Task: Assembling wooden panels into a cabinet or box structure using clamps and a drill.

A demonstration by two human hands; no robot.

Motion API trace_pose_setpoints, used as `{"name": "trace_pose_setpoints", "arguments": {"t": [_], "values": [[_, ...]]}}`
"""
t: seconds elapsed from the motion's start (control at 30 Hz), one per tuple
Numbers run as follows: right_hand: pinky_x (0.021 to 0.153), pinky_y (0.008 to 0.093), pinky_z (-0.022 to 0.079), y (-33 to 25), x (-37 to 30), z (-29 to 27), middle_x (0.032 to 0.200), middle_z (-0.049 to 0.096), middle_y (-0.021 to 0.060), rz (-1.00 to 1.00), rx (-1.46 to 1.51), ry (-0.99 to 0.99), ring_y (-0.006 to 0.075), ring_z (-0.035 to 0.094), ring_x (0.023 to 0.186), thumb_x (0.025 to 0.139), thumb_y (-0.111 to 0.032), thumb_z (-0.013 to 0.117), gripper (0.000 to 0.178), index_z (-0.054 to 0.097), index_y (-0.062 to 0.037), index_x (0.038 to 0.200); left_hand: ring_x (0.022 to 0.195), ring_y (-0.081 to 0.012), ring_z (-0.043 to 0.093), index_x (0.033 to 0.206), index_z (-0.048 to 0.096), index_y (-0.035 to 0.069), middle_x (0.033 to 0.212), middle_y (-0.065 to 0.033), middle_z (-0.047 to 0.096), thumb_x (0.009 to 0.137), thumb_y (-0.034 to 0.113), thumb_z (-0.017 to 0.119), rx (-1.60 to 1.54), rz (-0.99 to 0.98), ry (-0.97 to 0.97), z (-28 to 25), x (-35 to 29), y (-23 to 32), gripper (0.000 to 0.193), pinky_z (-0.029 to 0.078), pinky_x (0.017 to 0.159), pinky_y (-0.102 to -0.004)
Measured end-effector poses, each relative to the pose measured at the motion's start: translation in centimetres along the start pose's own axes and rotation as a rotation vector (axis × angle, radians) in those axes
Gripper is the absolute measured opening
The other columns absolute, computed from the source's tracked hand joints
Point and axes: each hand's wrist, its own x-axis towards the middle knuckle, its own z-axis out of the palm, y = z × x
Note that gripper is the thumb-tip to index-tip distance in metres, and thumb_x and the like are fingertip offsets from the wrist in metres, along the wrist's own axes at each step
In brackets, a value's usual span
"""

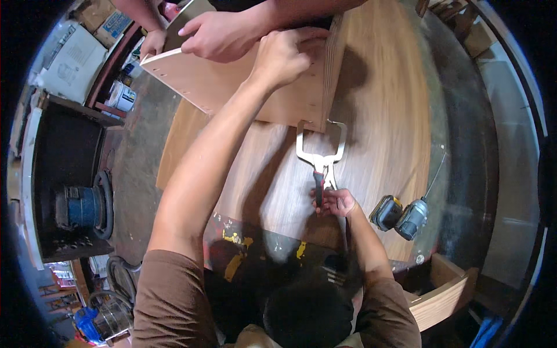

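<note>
A light wooden box made of joined panels (232, 95) stands on a large wood-grain board (389, 116). My left hand (284, 58) is closed at the box's far right corner, with one finger stretched along the panel edge. In my right hand (335, 203) are the handles of a locking C-clamp (321, 159), one of them with a dark red-and-black grip. The clamp's jaws sit on either side of the box's near corner; whether they press on it I cannot tell. Another person's hand (223, 35) rests on the box top, and their other hand (152, 43) holds its left corner.
A cordless drill (412, 219) and a yellow-and-black battery tool (387, 211) lie on the board's right side. A wooden drawer-like frame (444, 298) is at the lower right. To the left are a blue shop vacuum (81, 207), a white bucket (120, 95) and shelving.
</note>
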Motion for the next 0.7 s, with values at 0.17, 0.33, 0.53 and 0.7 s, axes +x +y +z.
{"name": "trace_pose_setpoints", "arguments": {"t": [0.17,0.33,0.53,0.7], "values": [[0.093,0.045,0.055,-0.5,-0.2,-0.1,0.121,0.069,0.0184,0.081,0.02,-0.056,0.0326,0.071,0.106,0.096,-0.04,0.057,0.069,0.046,0.0013,0.149,0.096,-0.0186,0.075,0.122,0.075,0.011,0.111,-0.01,0.077,0.09,0.028,0.077,0.019,-0.037,0.011,-0.1,0.1,-0.1,0.036,0.057,0.09,-0.034],[0.097,0.0507,0.052,-0.8,-0.2,0.1,0.122,0.068,0.0193,0.082,0.039,-0.083,0.0337,0.07,0.106,0.092,-0.044,0.062,0.077,0.044,0.0013,0.151,0.095,-0.0177,0.074,0.12,0.075,0.011,0.111,-0.008,0.078,0.093,0.02,0.074,-0.01,-0.054,-0.032,0.0,0.1,-0.5,0.029,0.058,0.089,-0.0331],[0.097,0.0469,0.053,-1.3,-0.1,0.3,0.123,0.068,0.0173,0.063,-0.017,-0.088,0.0307,0.071,0.103,0.088,-0.046,0.065,0.081,0.045,0.0009,0.15,0.096,-0.0264,0.075,0.119,0.077,0.018,0.106,-0.0102,0.077,0.089,0.029,0.076,-0.099,0.161,0.082,1.1,0.6,-2.4,0.031,0.058,0.085,-0.0375],[0.093,0.0473,0.054,-0.5,-0.2,0.7,0.125,0.068,0.0201,0.003,0.013,-0.098,0.0334,0.072,0.103,0.094,-0.042,0.059,0.072,0.044,-0.0004,0.151,0.099,-0.0297,0.073,0.115,0.076,0.016,0.108,-0.0089,0.077,0.088,0.031,0.076,-0.131,-0.032,-0.055,0.8,0.9,-1.9,0.031,0.057,0.088,-0.0413]]}}
